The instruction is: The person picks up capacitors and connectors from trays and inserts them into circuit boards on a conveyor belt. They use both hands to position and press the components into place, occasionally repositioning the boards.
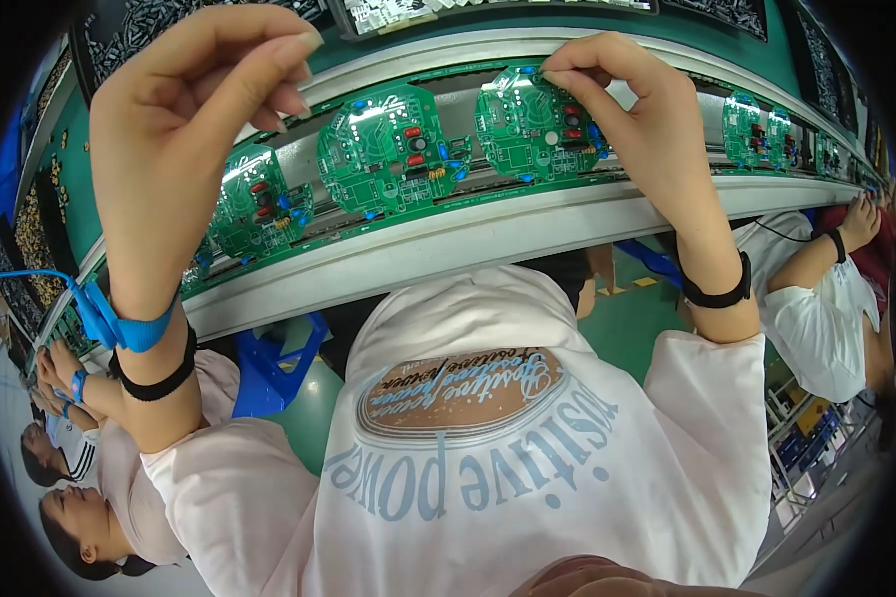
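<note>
My left hand (174,114) is raised over the left part of the line, thumb and fingertips pressed together; whatever they hold, if anything, is hidden. My right hand (642,104) pinches at the upper edge of a green circuit board (516,119), close to a small blue component (528,71). What sits between those fingertips is too small to make out. Another green circuit board (373,159), with red, black and blue components, lies between my hands. Partly behind my left forearm is a further circuit board (244,214).
The boards sit along a metal conveyor rail (448,247), with more boards (742,124) at the right. Beyond it stand a bin of dark parts (119,45) and a tray of pale parts (388,14). A blue strap and cord (95,308) hang from my left wrist. Co-workers sit either side.
</note>
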`<action>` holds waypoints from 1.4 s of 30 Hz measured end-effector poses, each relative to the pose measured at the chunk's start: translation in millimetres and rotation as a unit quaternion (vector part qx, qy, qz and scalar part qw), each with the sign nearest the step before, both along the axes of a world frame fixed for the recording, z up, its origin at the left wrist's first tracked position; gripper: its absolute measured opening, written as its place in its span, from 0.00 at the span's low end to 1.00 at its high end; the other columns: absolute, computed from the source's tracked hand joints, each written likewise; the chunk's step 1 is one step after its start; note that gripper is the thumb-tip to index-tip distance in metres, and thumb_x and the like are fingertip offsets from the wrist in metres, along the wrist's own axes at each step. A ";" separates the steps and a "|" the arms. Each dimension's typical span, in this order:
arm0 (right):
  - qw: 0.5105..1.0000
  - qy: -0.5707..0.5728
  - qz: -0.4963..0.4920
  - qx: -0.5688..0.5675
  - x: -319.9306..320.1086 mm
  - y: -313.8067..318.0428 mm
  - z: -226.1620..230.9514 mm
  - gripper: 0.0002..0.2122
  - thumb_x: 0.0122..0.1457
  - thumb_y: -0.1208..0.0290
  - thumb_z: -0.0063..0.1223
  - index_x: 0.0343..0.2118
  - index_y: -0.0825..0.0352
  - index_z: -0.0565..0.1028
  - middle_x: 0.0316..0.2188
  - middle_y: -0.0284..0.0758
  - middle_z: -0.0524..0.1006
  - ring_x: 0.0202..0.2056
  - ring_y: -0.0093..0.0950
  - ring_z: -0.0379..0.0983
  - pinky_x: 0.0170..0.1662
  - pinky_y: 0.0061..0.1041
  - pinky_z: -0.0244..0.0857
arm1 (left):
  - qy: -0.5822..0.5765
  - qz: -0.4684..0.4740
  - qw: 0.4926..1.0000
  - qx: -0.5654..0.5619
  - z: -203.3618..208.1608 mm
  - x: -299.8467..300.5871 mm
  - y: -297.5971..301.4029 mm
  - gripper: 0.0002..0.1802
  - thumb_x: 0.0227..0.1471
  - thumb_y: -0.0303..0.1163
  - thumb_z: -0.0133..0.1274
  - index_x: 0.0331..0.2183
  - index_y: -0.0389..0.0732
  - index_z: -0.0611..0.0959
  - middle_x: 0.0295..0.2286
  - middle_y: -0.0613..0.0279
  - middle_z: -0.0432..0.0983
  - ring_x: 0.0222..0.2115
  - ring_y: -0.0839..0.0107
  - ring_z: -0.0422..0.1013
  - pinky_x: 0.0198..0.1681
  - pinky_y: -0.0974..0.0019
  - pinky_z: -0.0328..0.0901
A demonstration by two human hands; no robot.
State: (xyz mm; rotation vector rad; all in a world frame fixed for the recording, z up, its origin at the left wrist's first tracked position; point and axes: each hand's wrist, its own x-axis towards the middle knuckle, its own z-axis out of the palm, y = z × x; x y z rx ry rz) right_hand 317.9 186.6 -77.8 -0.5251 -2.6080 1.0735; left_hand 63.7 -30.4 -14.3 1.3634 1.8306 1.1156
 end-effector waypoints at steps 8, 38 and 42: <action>1.000 -0.001 -0.003 0.021 -3.5 -6.0 1.8 0.05 0.61 0.79 0.62 0.39 0.69 0.82 0.33 0.30 0.82 0.34 0.21 0.74 0.42 0.20 0.69 | -0.112 0.021 0.992 -0.058 -15.6 2.6 -4.9 0.12 0.64 0.25 0.55 0.48 0.32 0.84 0.35 0.61 0.82 0.36 0.77 0.78 0.39 0.76 0.72; 0.937 0.049 0.196 0.284 -146.8 -26.1 69.5 0.09 0.59 0.73 0.60 0.42 0.67 0.81 0.38 0.42 0.80 0.45 0.41 0.77 0.50 0.34 0.71 | -0.217 0.038 0.975 0.006 -33.3 16.9 -21.1 0.09 0.62 0.24 0.57 0.43 0.32 0.86 0.37 0.57 0.85 0.36 0.70 0.82 0.41 0.72 0.77; 0.883 0.153 0.250 0.367 -207.6 -22.2 46.5 0.07 0.57 0.71 0.60 0.37 0.66 0.82 0.32 0.41 0.79 0.41 0.43 0.78 0.47 0.38 0.72 | -0.105 0.023 0.994 -0.032 -22.3 20.1 -17.2 0.10 0.62 0.22 0.57 0.44 0.30 0.85 0.36 0.59 0.85 0.38 0.73 0.81 0.43 0.73 0.75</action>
